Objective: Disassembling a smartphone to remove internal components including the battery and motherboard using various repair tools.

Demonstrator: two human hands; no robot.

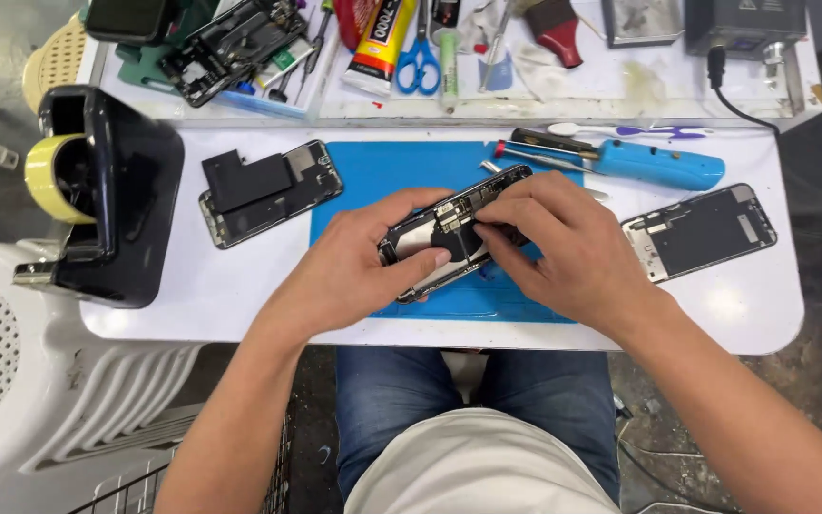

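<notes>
I have the opened phone (454, 231) tilted over the middle of the blue repair mat (373, 171), its inner boards facing up. My left hand (359, 262) is wrapped around its lower end, thumb across the dark plate inside, and my right hand (558, 243) is closed on the upper end with the fingertips pressing among the small parts. The risk I see is in that pressing: too much force or a slip could tear a thin cable or bend a connector, and with the phone lifted at an angle it could twist out of my grip onto the mat. A second stripped phone body (268, 190) lies to the left of the mat, a third (701, 230) to the right, and a blue-handled tool (654, 164) lies just beyond the mat. The tray (249, 100) at the back holds another phone frame (230, 43) and small tools; beside it are blue scissors (418, 62) and a yellow glue tube (382, 43).
</notes>
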